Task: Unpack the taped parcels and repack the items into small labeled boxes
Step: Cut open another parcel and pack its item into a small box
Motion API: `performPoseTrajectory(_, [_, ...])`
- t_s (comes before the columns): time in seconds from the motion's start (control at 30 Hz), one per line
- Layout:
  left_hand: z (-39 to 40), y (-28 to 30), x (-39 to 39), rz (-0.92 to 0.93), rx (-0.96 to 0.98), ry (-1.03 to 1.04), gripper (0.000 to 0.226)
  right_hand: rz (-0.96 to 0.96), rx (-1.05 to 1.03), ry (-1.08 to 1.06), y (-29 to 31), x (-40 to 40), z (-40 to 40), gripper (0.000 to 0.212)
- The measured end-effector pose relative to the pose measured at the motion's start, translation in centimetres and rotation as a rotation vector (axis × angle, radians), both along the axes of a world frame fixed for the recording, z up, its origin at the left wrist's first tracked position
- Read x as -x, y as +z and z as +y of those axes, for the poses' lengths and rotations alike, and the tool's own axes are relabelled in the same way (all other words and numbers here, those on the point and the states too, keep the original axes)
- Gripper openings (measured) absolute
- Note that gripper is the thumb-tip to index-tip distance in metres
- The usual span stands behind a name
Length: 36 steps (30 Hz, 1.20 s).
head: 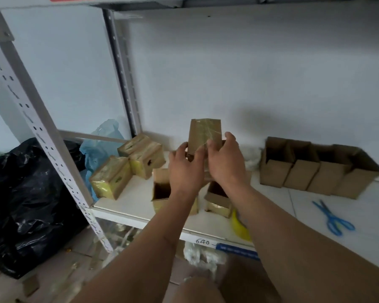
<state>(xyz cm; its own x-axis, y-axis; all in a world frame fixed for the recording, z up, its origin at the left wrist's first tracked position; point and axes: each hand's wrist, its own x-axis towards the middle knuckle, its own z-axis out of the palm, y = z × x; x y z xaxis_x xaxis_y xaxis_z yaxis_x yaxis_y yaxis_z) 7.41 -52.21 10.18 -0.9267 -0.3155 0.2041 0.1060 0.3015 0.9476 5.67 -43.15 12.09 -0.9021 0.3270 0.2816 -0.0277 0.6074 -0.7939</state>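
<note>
We see both hands gripping one tape-glossy cardboard parcel, upright above shelf middle: left hand curled round lower left edge, right hand pinching right side. Three taped parcels sit near shelf's left edge. Row of open plain boxes along back wall, right.

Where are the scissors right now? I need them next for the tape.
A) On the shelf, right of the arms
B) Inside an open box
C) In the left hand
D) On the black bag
A: the blue scissors lie flat on the white shelf, untouched.
</note>
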Motion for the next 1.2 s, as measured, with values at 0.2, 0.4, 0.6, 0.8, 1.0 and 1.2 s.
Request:
performPoseTrajectory(0.2, [11.2,-2.9,-4.3,-0.022,0.008,-0.239,0.054,-0.043,0.081,-0.194,-2.7,-5.9,11.9,0.062])
performPoseTrajectory(0.4, [18.5,-8.1,-6.6,-0.167,0.06,-0.454,0.052,-0.139,0.161,-0.271,-7.7,-10.4,20.3,0.045])
performPoseTrajectory(0.6, [19.3,-12.5,-5.2,-0.313,0.157,-0.583,0.06,-0.331,0.301,-0.228,-11.2,-10.4,23.3,0.051])
performPoseTrajectory(0.8, [18.0,-14.3,-3.9,-0.461,0.271,-0.706,0.088,-0.472,0.667,-0.119,-11.8,-9.2,24.4,0.027])
performPoseTrajectory(1.0, [16.5,-13.9,-2.7,-0.404,0.628,-0.805,0.103,-0.468,0.693,-0.03,-12.6,-9.5,24.8,0.024])
performPoseTrajectory(1.2, [15.5,-14.3,-2.7,-0.309,0.729,-0.853,0.105,-0.419,0.076,0.004,-13.6,-10.7,25.5,0.058])
